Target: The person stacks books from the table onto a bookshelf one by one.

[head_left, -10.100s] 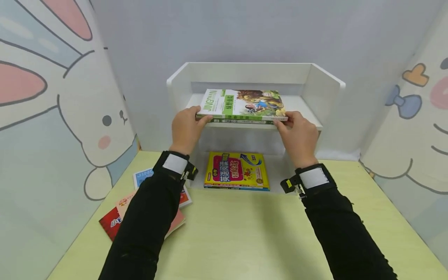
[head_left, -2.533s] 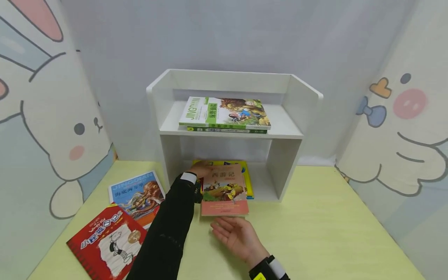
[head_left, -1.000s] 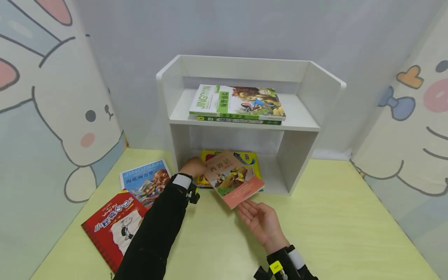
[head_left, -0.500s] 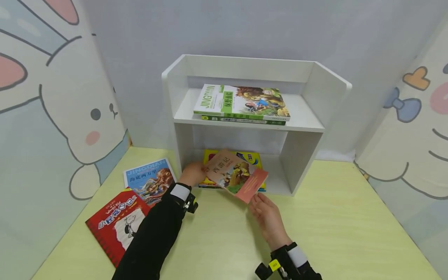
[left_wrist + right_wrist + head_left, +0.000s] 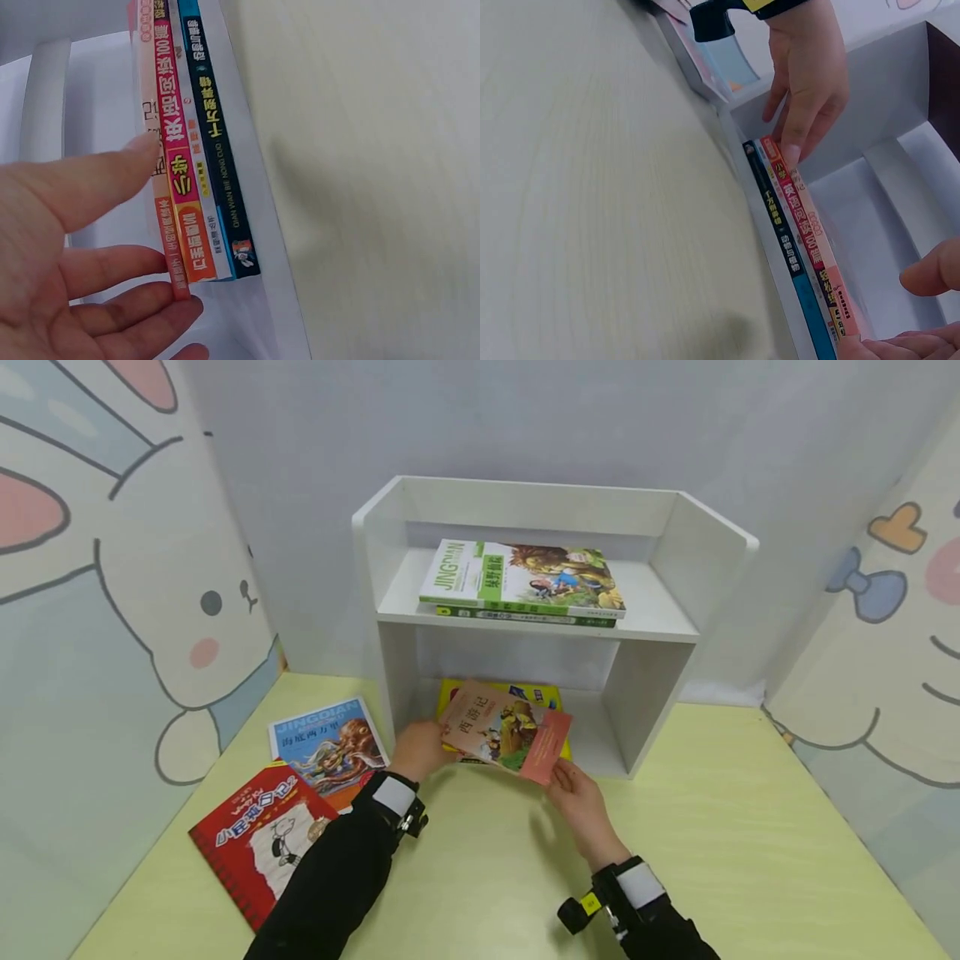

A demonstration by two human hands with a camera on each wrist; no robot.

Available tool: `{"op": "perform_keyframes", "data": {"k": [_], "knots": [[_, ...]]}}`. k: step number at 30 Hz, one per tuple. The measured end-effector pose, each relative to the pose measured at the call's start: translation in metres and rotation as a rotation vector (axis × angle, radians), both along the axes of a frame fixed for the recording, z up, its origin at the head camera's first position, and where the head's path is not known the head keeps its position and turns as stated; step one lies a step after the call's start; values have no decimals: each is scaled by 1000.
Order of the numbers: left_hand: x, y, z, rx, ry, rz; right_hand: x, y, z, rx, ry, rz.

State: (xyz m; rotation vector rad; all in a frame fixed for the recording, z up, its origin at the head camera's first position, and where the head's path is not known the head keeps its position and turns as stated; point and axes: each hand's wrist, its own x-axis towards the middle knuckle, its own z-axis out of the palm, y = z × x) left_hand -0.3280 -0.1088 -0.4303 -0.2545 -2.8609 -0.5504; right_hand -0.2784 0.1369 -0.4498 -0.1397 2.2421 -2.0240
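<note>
A peach-pink storybook (image 5: 506,731) lies askew over the yellow workbook (image 5: 558,697) on the bookshelf's lower level. My left hand (image 5: 423,750) grips its left end; in the left wrist view the thumb (image 5: 142,150) is on its spine side and the fingers are at its end. At the lower right corner, my right hand (image 5: 581,810) holds the storybook. The right wrist view has that hand's fingers (image 5: 907,346) at the book's near end. Below the storybook (image 5: 178,277), the workbook (image 5: 180,157) and a dark-spined book (image 5: 225,165) are stacked flat.
The white two-level bookshelf (image 5: 660,718) stands at the table's back. Its upper level bears a green-and-white book (image 5: 525,578) on another green-spined book (image 5: 525,617). A blue book (image 5: 333,747) and a red book (image 5: 262,835) overlap on the table (image 5: 750,835) at left.
The storybook has turned counterclockwise over the workbook, and its pink end has swung right and up. My right hand has gone from an open palm under it to holding its corner.
</note>
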Motion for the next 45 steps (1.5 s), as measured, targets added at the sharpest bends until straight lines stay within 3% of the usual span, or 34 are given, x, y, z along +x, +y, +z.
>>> {"op": "perform_keyframes", "data": {"k": [4, 10, 13, 19, 26, 32, 45], "knots": [[1, 2, -7, 11, 42, 43, -9, 3, -1, 165, 61, -20], [-4, 3, -28, -10, 130, 104, -18, 4, -3, 599, 260, -31], [-2, 5, -26, -51, 169, 115, -21, 4, -2, 687, 312, -35], [4, 9, -18, -60, 199, 109, -26, 2, 2, 754, 274, -50], [3, 10, -23, -75, 228, 154, -36, 4, 2, 801, 328, -77], [3, 10, -26, -82, 265, 155, -45, 6, 0, 834, 353, -85], [0, 15, -23, -154, 202, 199, -57, 4, -2, 871, 381, -141]]}}
